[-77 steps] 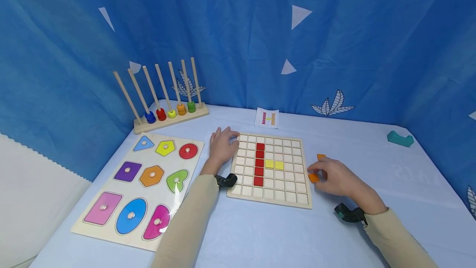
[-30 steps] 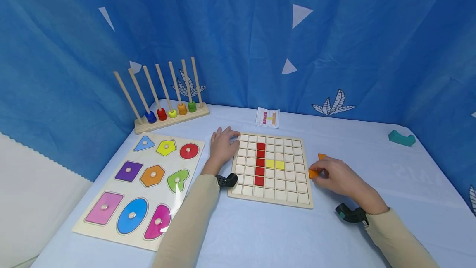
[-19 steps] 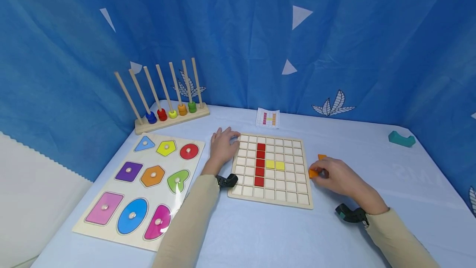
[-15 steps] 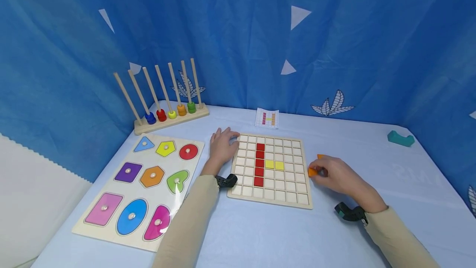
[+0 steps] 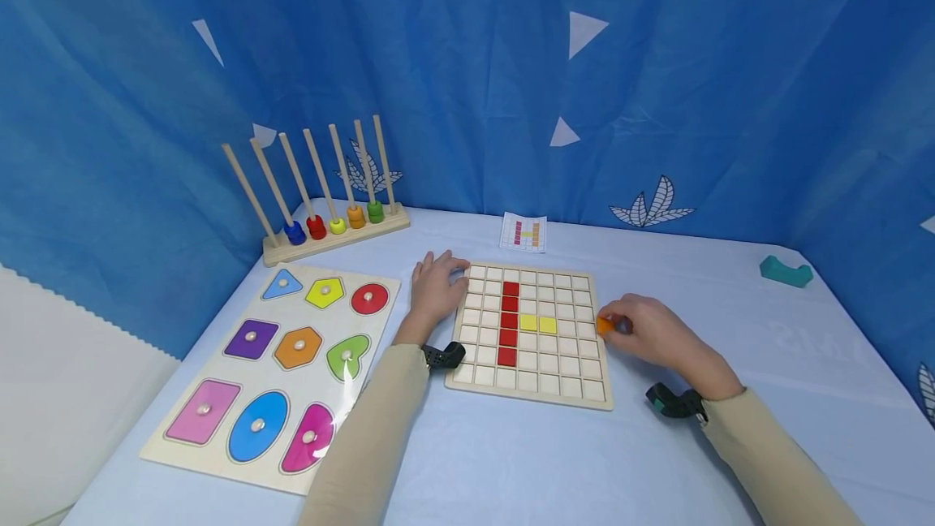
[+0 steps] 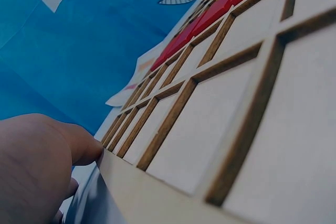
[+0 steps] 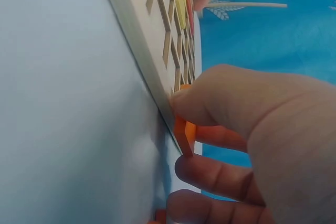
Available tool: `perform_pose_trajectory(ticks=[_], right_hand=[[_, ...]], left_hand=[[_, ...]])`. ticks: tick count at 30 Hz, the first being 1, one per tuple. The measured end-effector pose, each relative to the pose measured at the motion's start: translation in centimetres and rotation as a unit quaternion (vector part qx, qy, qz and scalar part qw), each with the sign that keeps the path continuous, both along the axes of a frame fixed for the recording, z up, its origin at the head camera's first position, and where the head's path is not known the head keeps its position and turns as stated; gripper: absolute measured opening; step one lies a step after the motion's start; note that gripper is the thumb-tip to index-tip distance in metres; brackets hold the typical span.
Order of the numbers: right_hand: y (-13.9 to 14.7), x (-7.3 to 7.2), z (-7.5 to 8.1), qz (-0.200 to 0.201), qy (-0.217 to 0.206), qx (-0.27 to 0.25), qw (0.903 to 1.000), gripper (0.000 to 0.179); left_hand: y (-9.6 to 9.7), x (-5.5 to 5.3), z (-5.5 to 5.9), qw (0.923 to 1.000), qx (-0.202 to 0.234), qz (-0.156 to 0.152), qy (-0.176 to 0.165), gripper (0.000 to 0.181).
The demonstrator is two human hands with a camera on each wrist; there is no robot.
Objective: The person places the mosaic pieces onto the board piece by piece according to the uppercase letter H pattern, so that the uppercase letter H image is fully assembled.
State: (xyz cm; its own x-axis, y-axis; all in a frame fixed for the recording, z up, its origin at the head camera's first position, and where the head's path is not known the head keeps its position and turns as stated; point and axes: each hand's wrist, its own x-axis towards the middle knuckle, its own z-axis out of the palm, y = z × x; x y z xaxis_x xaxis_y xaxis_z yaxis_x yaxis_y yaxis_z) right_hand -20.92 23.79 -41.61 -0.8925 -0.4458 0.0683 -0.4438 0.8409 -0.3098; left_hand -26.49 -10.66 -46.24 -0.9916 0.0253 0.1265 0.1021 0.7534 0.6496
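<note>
My right hand [image 5: 650,333] pinches a small orange square tile [image 5: 604,325] between thumb and fingers, right at the right edge of the wooden grid board [image 5: 536,401]. In the right wrist view, the held tile [image 7: 185,132] stands tilted beside the board's rim. Part of another orange tile [image 7: 160,215] shows below the fingers there. My left hand [image 5: 436,286] rests against the board's upper left corner with its fingers loosely extended; the left wrist view shows a fingertip touching the rim. On the board lie a column of red tiles [image 5: 508,321] and two yellow tiles [image 5: 547,325].
Behind the board lies a pattern card [image 5: 523,232]. A shape puzzle board [image 5: 219,465] with knobbed pieces is at the left, and a peg stand [image 5: 336,234] with coloured rings stands behind it. A teal block [image 5: 786,272] lies at the far right, before the blue curtain [image 5: 467,88].
My right hand has picked the orange tile up from the table and moved left with it to the board's right edge. My left hand stays at the corner.
</note>
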Motion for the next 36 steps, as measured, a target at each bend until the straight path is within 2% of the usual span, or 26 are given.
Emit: perform_pose_trajectory(ticks=[21, 36], right_hand=[[-3.0, -3.4, 0.1, 0.019, -0.019, -0.018, 0.9995, 0.029], [-4.1, -5.0, -0.2, 0.026, -0.022, -0.025, 0.9991, 0.027]], left_hand=[[-0.1, -0.1, -0.3, 1.0, -0.001, -0.001, -0.003, 0.035], [0.0, 0.0, -0.1, 1.0, 0.008, 0.002, 0.004, 0.035]])
